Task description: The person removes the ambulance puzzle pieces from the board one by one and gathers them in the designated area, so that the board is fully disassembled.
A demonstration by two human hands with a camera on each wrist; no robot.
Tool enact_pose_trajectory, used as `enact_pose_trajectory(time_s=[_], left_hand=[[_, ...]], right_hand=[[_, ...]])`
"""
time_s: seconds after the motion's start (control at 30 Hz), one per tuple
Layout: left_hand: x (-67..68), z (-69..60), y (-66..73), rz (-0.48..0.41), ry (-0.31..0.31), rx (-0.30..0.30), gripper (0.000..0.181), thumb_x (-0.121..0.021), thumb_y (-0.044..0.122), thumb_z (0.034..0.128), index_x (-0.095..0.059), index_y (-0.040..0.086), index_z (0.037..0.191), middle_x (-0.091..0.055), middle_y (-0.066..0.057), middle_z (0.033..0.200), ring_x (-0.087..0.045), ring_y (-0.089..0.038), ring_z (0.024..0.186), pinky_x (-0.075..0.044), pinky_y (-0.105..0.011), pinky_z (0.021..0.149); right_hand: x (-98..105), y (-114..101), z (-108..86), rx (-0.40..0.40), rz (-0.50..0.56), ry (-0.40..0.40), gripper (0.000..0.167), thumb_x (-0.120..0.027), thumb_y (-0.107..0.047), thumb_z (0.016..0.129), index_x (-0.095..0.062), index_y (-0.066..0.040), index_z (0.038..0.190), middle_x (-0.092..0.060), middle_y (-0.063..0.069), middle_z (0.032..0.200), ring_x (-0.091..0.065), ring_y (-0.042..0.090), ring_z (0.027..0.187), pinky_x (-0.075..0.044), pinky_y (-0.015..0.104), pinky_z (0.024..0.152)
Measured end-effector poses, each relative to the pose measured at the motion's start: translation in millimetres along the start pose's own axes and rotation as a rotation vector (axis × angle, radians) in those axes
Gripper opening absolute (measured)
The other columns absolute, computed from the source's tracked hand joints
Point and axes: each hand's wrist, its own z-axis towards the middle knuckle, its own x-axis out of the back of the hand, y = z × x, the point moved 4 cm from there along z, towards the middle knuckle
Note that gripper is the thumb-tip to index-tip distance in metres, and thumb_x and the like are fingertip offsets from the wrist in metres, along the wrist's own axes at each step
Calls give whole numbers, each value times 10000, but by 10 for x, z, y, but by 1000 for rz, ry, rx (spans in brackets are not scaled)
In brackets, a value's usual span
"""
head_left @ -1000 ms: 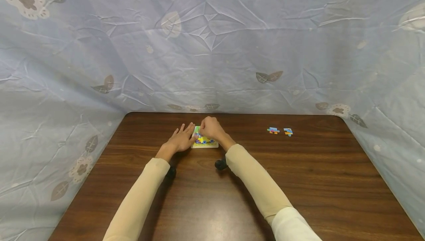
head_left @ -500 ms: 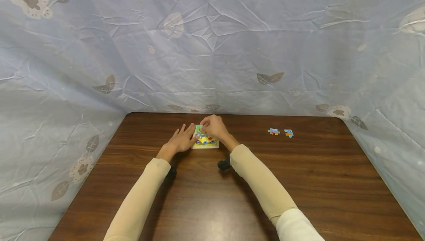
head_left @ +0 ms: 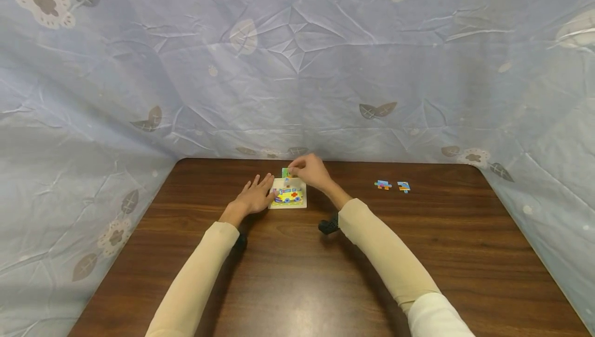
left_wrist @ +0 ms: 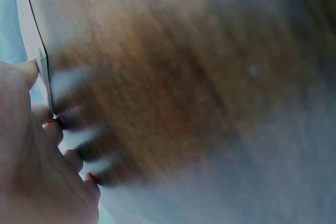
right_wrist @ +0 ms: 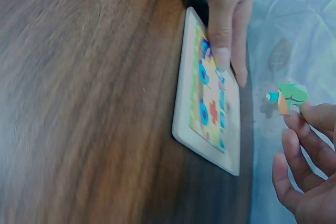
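While the left hand (head_left: pixel 252 196) lies with fingers spread at the left edge of the puzzle board (right_wrist: pixel 232 135), thumb on it, the right hand (head_left: pixel 313 172) pinches a green puzzle piece (right_wrist: pixel 294 94), held up near the board's far edge. Board lies flat on the wooden table (head_left: pixel 441 244); two loose pieces (head_left: pixel 383 185) lie well to its right.

Soft, even light fills the head view, with pale glare on the surface (head_left: pixel 283 298) at bottom centre; the left wrist view is heavily blurred across its middle.
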Motion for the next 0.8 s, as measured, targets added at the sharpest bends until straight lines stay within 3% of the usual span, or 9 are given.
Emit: enact_pose_trajectory(time_s=[0.2, 0.37, 0.6, 0.8], left_hand=[[-9, -7, -5, -2, 0, 4, 705, -314, 472, 1144, -86, 112, 1705, -34, -102, 1798, 12, -418, 1658, -7, -619, 1350], [-10, -20, -1, -1, 10, -7, 705, -319, 470, 1143, -90, 110, 1705, -36, -98, 1798, 7, -411, 1660, -18, -612, 1353], [-4, -36, 11, -11, 3, -18, 704, -314, 461, 1147, -81, 99, 1703, -27, -112, 1797, 18, -424, 1656, -2, -620, 1349], [-3, -39, 12, -17, -2, -16, 699, -306, 455, 1150, -74, 96, 1703, -20, -113, 1796, 26, -426, 1655, 7, -624, 1347]], right_hand=[[275, 31, -78, 12, 55, -35, 201, -719, -188, 1008, -817, -56, 1125, -793, 158, 1165, -781, 361, 986, -657, 491, 842], [553, 171, -134, -15, 107, -48, 185, -735, -136, 990, -813, -18, 1109, -807, 195, 1071, -776, 426, 989, -636, 576, 904], [909, 449, -294, -56, 98, -62, 201, -718, -130, 1007, -795, -7, 1146, -804, 204, 1078, -778, 394, 1013, -625, 572, 947], [1188, 671, -461, -94, 66, -50, 232, -703, -163, 1022, -782, -26, 1192, -794, 204, 1128, -753, 455, 1071, -608, 588, 982]])
